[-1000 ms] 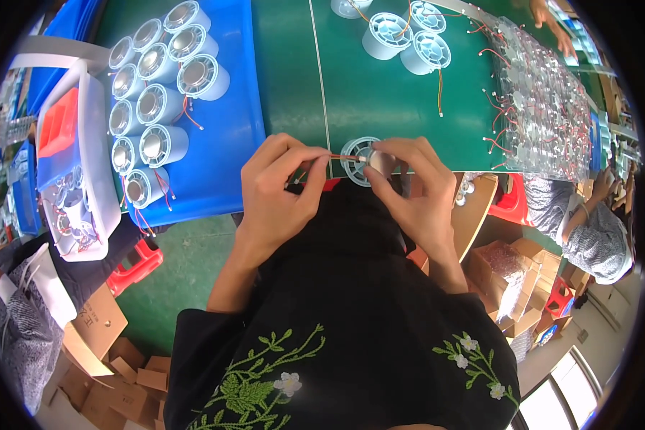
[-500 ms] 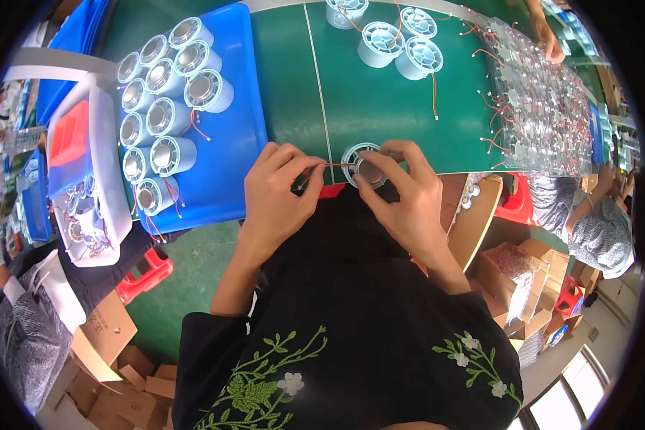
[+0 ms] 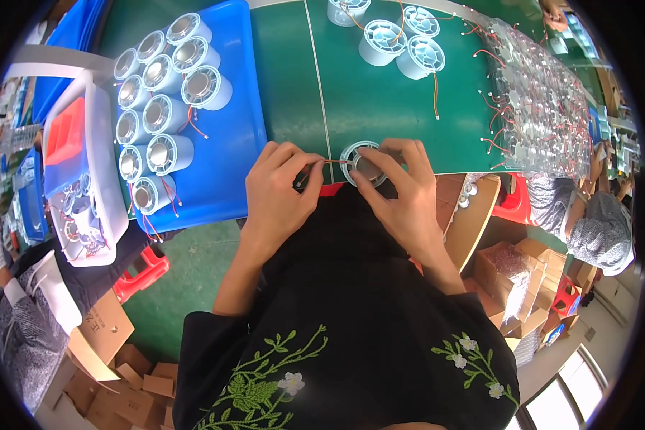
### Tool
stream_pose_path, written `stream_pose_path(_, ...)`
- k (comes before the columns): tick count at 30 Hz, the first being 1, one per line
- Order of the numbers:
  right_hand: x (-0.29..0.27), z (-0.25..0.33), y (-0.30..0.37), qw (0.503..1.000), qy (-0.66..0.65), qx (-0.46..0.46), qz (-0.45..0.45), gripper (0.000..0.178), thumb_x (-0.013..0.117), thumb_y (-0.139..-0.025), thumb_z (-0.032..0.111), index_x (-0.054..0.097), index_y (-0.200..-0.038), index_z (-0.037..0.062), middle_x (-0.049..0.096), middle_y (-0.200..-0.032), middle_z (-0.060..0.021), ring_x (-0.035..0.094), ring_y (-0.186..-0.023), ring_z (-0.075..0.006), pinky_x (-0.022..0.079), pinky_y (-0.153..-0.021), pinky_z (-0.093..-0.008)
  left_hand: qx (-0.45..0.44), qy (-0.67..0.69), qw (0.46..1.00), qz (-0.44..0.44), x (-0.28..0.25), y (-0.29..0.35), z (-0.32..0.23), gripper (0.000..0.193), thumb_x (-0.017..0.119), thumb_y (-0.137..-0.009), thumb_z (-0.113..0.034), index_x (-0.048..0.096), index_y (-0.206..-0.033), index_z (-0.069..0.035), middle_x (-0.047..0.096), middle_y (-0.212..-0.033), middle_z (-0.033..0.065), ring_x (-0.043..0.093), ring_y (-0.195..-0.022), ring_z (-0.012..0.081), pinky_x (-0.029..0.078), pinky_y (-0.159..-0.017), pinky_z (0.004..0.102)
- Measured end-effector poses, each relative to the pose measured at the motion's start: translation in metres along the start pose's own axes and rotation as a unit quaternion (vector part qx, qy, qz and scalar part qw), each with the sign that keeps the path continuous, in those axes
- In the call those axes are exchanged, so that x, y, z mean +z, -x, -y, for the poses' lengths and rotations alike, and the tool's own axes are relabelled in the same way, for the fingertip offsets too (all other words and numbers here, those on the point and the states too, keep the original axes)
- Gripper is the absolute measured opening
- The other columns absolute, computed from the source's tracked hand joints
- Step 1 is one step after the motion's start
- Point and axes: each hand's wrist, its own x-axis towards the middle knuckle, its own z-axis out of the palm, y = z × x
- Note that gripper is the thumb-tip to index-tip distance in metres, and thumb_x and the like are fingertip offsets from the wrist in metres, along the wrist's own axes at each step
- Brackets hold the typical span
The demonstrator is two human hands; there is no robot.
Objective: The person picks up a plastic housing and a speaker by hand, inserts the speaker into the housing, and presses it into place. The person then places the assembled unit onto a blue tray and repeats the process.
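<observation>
A light-blue round plastic housing (image 3: pixel 348 153) with a metal disc (image 3: pixel 369 169) in its middle stands at the near edge of the green table. My right hand (image 3: pixel 406 179) grips this housing, thumb and fingers pressed on the disc and its surround. Thin red wires (image 3: pixel 334 162) run leftward out of the housing. My left hand (image 3: pixel 285 188) pinches those wires between thumb and fingertips, drawing them out nearly straight. The wire ends are mostly hidden by my left fingers.
On the left, a blue tray (image 3: pixel 236 136) bears several housings with discs (image 3: pixel 161 153). Several disc-less housings (image 3: pixel 421 57) stand at the far middle. Clear plastic packs with wired parts (image 3: pixel 541 100) lie on the right. A white bin (image 3: pixel 111 193) is at far left; co-workers sit on both sides.
Both my hands stay almost where they were, still on the housing and wires. A co-worker's hand at the far right has moved up and now is near a light-coloured piece.
</observation>
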Motion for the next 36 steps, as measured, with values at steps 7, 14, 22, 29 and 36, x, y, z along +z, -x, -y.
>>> stream_pose_path(7, 0.001, -0.001, -0.002, 1.000, 0.024, -0.003, 0.017, 0.034, 0.081, -0.069, 0.006, 0.070, -0.101, 0.0047, 0.057, -0.098, -0.0079, 0.054, -0.081, -0.0227, 0.047, -0.069, -0.0350, -0.025, -0.032, 0.999, 0.015, 0.002, 0.000, -0.001, 0.004, 0.070, -0.076, -0.004, 0.068, -0.078, -0.006, 0.056, -0.069, 0.0034, 0.054, -0.068, 0.0226, 0.045, -0.059, 0.0350)
stream_pose_path(14, 0.004, -0.006, 0.002, 0.999, 0.034, 0.009, -0.002, 0.037, 0.081, -0.070, 0.008, 0.071, -0.105, 0.0065, 0.054, -0.106, -0.0090, 0.054, -0.082, -0.0214, 0.047, -0.068, -0.0334, -0.019, -0.084, 0.994, 0.065, -0.004, 0.002, -0.009, 0.010, 0.068, -0.078, -0.005, 0.068, -0.088, -0.004, 0.059, -0.084, 0.0077, 0.056, -0.080, 0.0269, 0.047, -0.065, 0.0367)
stream_pose_path(22, 0.004, -0.020, -0.007, 0.960, -0.205, 0.189, 0.023, 0.044, 0.072, -0.082, 0.003, 0.060, -0.124, 0.0062, 0.053, -0.107, -0.0068, 0.054, -0.085, -0.0134, 0.047, -0.068, -0.0265, 0.038, 0.019, 0.998, 0.037, 0.002, -0.011, -0.023, 0.033, 0.068, -0.082, -0.009, 0.062, -0.113, 0.000, 0.061, -0.110, 0.0163, 0.059, -0.100, 0.0319, 0.048, -0.084, 0.0380)
stream_pose_path(29, 0.009, -0.029, -0.006, 0.917, -0.301, 0.236, 0.112, 0.053, 0.063, -0.089, 0.001, 0.041, -0.137, 0.0008, 0.053, -0.108, -0.0070, 0.055, -0.091, -0.0114, 0.048, -0.069, -0.0261, 0.013, 0.086, 0.993, 0.073, 0.023, -0.008, -0.018, 0.050, 0.079, -0.074, -0.013, 0.059, -0.119, -0.002, 0.062, -0.112, 0.0152, 0.059, -0.103, 0.0326, 0.049, -0.085, 0.0367)
stream_pose_path(36, 0.010, -0.026, 0.006, 0.881, -0.420, 0.214, -0.025, 0.041, 0.046, -0.101, 0.013, 0.034, -0.139, 0.0024, 0.051, -0.111, -0.0103, 0.054, -0.085, -0.0132, 0.043, -0.063, -0.0242, 0.010, 0.087, 0.996, -0.028, -0.038, 0.004, -0.024, 0.062, 0.085, -0.067, -0.014, 0.058, -0.122, -0.004, 0.064, -0.109, 0.0118, 0.064, -0.095, 0.0262, 0.052, -0.077, 0.0355)
